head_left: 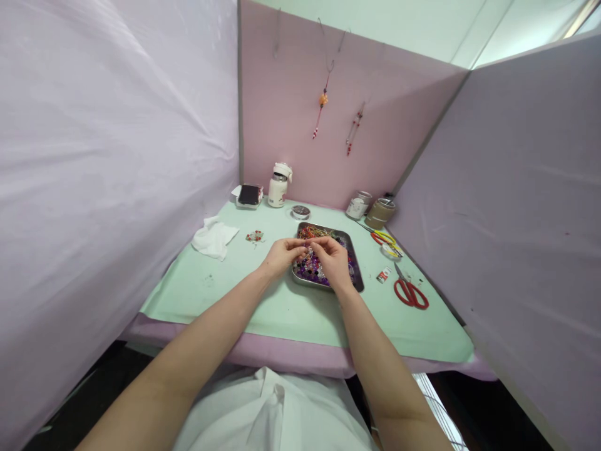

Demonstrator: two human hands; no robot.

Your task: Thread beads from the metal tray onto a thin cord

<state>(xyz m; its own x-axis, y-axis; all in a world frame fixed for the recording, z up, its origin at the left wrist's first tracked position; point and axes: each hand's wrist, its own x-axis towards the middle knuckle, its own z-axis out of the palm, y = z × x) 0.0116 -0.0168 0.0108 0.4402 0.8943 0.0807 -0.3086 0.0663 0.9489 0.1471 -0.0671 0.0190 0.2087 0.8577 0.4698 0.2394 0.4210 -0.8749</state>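
Observation:
Both hands meet over a metal tray [357, 275] filled with beads [313, 270], mostly purple, with clear, black and red ones among them. Reddish and golden strands lie at the tray's far end. My left hand [285, 254] is closed in a pinch at the tray's left edge. My right hand [332, 258] pinches close beside it, fingertips nearly touching the left ones. Whatever sits between the fingertips is too small to make out. To the left of the tray, a little cluster of red and green beads [254, 236] lies on the mat.
Red-handled scissors [409, 292], a small packet [384, 274] and yellow-handled pliers [385, 237] lie right. Two jars [359, 205], a white bottle [278, 188], a round dish [301, 212] and a phone [250, 195] line the back. White tissue [213, 238] lies left. Beaded strings [323, 100] hang behind.

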